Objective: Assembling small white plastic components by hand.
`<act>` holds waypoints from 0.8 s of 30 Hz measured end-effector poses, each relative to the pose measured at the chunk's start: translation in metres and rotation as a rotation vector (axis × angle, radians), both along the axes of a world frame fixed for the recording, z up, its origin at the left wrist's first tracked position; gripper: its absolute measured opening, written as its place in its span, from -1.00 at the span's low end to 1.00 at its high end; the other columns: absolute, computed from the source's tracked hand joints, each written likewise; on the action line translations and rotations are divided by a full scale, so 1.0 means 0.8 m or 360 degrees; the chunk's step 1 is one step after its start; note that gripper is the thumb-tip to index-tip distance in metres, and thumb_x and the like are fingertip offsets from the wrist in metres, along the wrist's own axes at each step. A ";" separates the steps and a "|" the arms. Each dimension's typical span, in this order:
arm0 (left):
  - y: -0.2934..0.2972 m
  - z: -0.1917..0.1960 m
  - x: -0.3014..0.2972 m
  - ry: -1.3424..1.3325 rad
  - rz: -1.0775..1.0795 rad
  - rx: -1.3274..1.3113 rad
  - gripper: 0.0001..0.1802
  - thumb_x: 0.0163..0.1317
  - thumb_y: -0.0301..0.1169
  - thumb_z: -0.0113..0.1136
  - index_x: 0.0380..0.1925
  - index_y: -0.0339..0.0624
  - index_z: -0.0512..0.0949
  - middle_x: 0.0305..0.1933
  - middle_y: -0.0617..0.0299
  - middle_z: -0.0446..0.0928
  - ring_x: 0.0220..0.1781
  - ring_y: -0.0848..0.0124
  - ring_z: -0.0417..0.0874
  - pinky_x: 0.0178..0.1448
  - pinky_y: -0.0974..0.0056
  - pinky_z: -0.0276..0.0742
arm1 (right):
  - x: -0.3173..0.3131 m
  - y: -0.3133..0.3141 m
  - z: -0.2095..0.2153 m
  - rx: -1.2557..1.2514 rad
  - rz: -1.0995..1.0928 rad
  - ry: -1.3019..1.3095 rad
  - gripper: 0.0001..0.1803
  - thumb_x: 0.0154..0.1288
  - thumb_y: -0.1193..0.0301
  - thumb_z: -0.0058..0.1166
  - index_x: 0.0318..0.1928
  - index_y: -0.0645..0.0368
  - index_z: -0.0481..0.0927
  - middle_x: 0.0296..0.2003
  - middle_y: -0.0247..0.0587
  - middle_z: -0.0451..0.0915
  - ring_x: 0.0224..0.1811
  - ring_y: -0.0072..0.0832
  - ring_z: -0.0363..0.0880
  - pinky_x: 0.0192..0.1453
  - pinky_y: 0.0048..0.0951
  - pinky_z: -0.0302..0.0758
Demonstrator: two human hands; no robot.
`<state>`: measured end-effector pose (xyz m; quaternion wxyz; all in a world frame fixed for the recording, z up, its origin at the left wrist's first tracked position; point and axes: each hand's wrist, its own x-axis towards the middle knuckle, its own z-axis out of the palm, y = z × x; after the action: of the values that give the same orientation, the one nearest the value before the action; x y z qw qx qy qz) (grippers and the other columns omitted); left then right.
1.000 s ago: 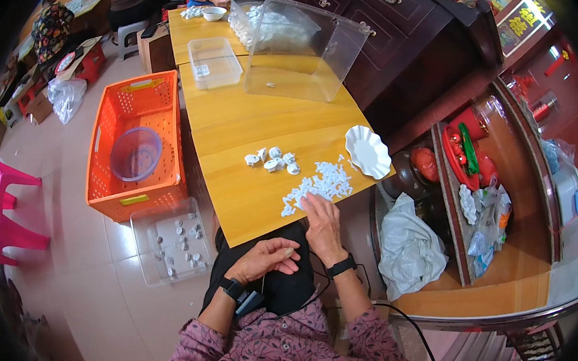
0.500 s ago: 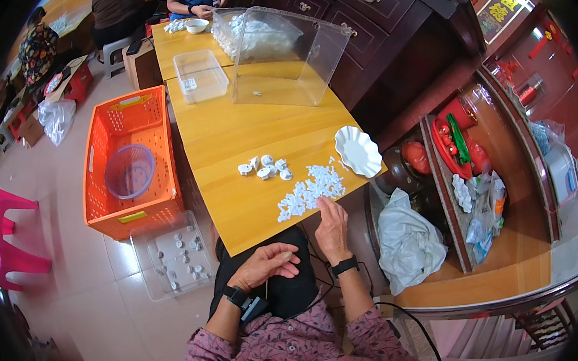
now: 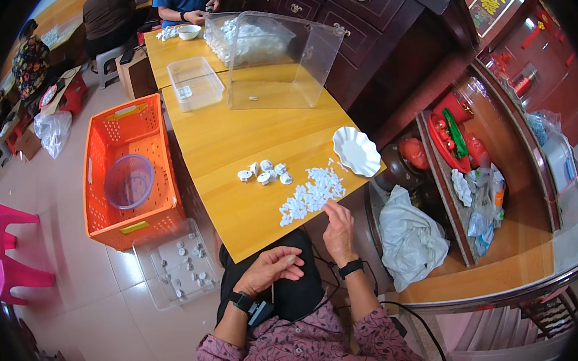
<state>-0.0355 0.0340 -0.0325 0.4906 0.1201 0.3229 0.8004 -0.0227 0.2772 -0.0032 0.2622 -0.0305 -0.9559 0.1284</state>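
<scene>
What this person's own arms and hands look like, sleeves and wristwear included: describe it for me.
The left hand and right hand are gloveless. Mauve fabric sleeves with a dark leafy print leave the forearms bare. The left wrist has a black strap beside a boxy grey-blue device; the right has a flat black wristband.

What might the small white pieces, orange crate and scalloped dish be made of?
Small white pieces: matte-looking, evenly coloured, probably plastic; too tiny to be sure. Orange crate: likely moulded plastic, smooth, with regular wall holes. Scalloped dish: smooth white, either plastic or ceramic; unclear which.
</scene>
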 end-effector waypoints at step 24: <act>-0.007 -0.003 -0.001 -0.0009 0.0080 0.0182 -0.57 0.47 -0.35 0.11 0.25 -0.32 0.41 0.07 0.05 0.59 -0.01 0.31 0.70 0.13 0.29 0.65 | -0.131 -0.065 0.024 -0.0073 0.0355 -0.0034 -0.72 0.21 0.61 0.08 -0.04 0.24 0.60 -0.05 -0.02 0.59 0.02 -0.04 0.52 0.13 -0.14 0.48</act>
<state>-0.0366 0.0280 -0.0350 0.4636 0.1377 0.2781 0.8299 -0.1277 0.2255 0.0161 0.2355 0.0688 -0.9529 0.1782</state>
